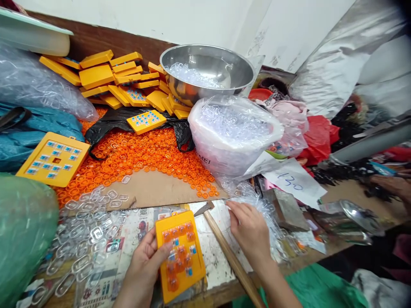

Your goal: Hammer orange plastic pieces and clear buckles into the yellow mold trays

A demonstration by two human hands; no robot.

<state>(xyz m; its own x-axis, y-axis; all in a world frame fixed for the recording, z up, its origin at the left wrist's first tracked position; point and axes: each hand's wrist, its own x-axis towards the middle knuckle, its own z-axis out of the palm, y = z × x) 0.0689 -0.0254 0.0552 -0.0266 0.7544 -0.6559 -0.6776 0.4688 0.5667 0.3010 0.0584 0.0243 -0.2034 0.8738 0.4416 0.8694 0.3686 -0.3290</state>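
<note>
My left hand [143, 267] holds a yellow plastic tray [180, 254] by its left edge, low in the middle; orange rings sit in several of its small pockets. My right hand [248, 231] rests to the right of the tray, fingers curled down onto a heap of clear plastic pieces [263, 209]; what the fingertips pinch is hidden. A hammer [229, 252] with a wooden handle lies between the two hands.
Loose orange rings [141, 156] cover the bench behind; clear oval rings [90, 231] lie at left. Stacked yellow trays [109, 79], a steel bowl [207, 70], a bag of clear pieces [233, 132] and a metal block [285, 209] crowd the back and right. Another person's hand [393, 186] at far right.
</note>
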